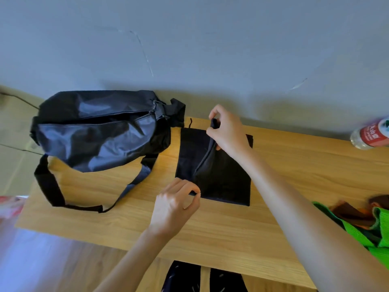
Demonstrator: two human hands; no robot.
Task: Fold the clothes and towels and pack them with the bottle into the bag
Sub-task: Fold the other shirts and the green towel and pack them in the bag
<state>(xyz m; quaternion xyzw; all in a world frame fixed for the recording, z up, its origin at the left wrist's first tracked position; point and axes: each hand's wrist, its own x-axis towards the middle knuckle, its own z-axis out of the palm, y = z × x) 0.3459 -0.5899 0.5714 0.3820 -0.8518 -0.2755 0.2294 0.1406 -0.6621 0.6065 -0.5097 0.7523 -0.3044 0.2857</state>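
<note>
— What is seen nearest, and how are the hands set?

— At the near edge of the wooden table (pixel 210 232), the left hand (pixel 172 204) is curled, and the near hem of the black garment (pixel 223 182) is pinched between its thumb and fingertips. Further on, the right hand (pixel 226 129) is closed round the far end of the same fold, which is lifted into a ridge between the two grips.

— How is the cloth expected to handle?

— It is judged soft, light and limp; no shape will be kept unless it is held at two points. A hold at the corners or along the folded edge is thought best, so that the layers can be laid flat.

— And what room is left for moving?

— Bare table is seen near the garment's front edge. To the right, the green clothes (pixel 357 230) are heaped at the table's edge. To the left, the black bag (pixel 99 131) lies with its zip partly open and its strap (pixel 54 186) trailing over the table edge. Furthest right, against the wall (pixel 189 39), the bottle (pixel 372 133) lies on its side, and a roll off the edge is judged possible.
</note>
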